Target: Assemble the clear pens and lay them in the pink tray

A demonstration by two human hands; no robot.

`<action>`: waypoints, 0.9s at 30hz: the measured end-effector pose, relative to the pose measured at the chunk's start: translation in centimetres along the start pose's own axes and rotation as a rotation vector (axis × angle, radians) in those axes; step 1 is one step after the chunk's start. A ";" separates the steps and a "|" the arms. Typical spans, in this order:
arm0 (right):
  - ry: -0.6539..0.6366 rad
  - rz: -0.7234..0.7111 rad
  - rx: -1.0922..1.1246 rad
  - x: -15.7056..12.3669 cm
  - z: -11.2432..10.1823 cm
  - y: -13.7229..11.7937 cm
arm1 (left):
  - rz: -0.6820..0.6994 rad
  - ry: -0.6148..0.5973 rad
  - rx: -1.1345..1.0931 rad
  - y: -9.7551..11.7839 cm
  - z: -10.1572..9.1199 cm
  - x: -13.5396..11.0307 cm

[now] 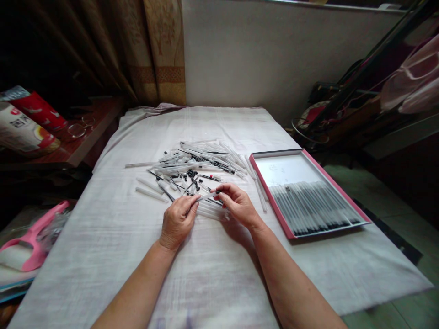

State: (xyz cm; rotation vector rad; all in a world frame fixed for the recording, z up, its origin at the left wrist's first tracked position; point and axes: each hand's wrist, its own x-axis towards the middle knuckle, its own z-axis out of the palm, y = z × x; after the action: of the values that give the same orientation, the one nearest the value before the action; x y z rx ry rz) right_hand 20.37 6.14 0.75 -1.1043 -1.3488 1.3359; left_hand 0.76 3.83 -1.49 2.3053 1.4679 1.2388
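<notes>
When pinched at the ends, slim barrel [207, 196] apt to slip

Head view. Left hand [179, 219] drawn closed, thumb and forefinger gripping one end; right hand [239, 204] pinched on the dark end [218, 193], hardly any gap. Barrel spanning both sets of fingertips. Likely trouble: uneven push or pull, bending the barrel or springing it free. Small black caps [191, 174], just beyond the fingers, easily scattered by a brushing knuckle. Loose barrels [200, 167] farther beyond, prone to rolling if nudged. Pink-edged box [272, 196], right of the right fingers, exposed to a swinging wrist.

Hard to make out: dark end, partly masked by right fingers; seated or loose, impossible to judge. Opposite end buried in left grip. Lower fingers partly hidden; forearms cut off below.
</notes>
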 end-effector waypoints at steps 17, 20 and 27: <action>0.050 -0.156 -0.549 -0.2 -0.7 0.1 | 0.043 -0.046 -0.023 0.1 -0.2 0.0; 0.038 -0.128 -0.561 -0.2 -0.9 0.3 | 0.042 -0.048 -0.028 0.1 -0.2 0.0; -0.020 -0.156 -0.308 -0.1 -1.3 0.7 | -0.003 -0.029 -0.013 0.0 -0.1 0.0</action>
State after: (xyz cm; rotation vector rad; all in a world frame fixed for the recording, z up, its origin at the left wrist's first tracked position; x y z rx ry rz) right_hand 21.64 6.29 0.01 -1.1623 -1.6596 1.0515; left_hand 0.73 3.82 -1.40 2.3015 1.4490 1.2058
